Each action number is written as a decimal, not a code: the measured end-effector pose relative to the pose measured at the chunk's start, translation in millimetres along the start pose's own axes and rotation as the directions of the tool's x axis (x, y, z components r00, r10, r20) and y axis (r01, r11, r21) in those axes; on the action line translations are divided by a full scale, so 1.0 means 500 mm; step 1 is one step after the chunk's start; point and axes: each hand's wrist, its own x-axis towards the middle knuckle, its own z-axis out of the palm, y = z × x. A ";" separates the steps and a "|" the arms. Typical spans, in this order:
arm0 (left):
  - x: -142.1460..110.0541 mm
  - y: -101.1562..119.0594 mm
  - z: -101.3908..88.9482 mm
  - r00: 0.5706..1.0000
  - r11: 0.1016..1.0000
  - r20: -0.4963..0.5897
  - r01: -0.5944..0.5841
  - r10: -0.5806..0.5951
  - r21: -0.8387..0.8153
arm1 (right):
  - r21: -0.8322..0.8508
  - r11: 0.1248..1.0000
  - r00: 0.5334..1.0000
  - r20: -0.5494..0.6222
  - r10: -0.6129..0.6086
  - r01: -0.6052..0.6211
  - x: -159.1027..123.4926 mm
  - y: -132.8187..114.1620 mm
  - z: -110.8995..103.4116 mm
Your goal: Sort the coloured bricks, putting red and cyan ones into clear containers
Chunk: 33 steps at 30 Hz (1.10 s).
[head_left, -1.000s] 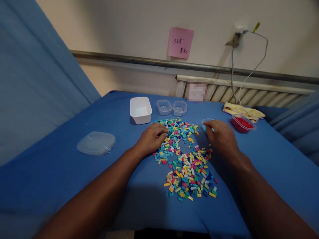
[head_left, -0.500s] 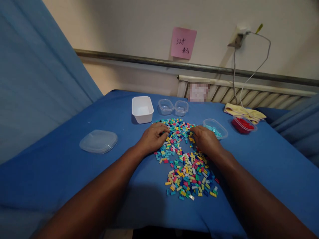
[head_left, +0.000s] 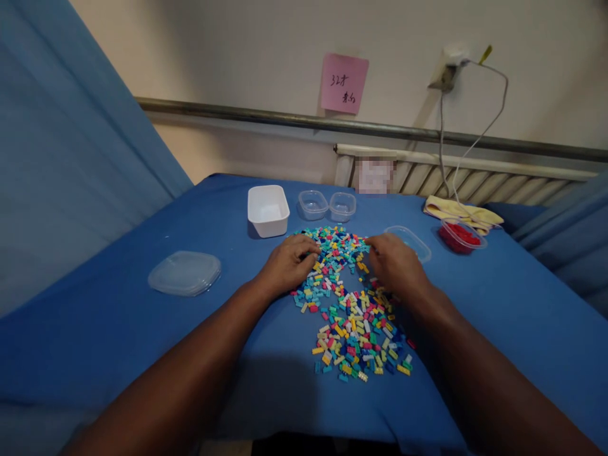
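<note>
Small toy building bricks [head_left: 357, 320] in many colours lie spread over the blue cloth. At the left edge of their far part rests my left hand [head_left: 291, 263], fingers curled and thumb close to them; whatever is in the fingertips is too small to make out. My right hand [head_left: 398, 261] hovers at the right side of the bricks with fingers closed together, their tips partly hidden. Just behind it stands a clear plastic container [head_left: 417, 240], which held turquoise bricks a moment ago; the hand now covers most of its inside.
A white tub [head_left: 268, 215] and two small clear containers, one left [head_left: 313, 206] and one right [head_left: 342, 207], stand at the back. Clear lids [head_left: 184, 273] lie at left. At right, a container of red bricks [head_left: 460, 237] sits before a yellow cloth [head_left: 463, 212].
My right hand has lifted slightly and turned, now hiding the turquoise bricks in the container behind it. My left hand stays nearly in place. The whole view has shifted a little.
</note>
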 end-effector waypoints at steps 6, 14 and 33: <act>-0.001 -0.005 0.006 1.000 1.000 -0.001 -0.016 0.016 -0.006 | -0.045 0.988 0.948 -0.292 0.126 -0.146 -0.016 0.082 -0.051; 0.000 0.000 0.004 1.000 1.000 0.006 -0.005 0.005 -0.009 | 0.221 0.963 0.983 0.057 -0.172 0.156 -0.012 -0.021 0.011; -0.002 0.005 0.003 1.000 1.000 0.023 -0.019 0.018 0.024 | 0.089 0.988 0.949 0.281 -0.145 0.125 -0.012 -0.048 0.011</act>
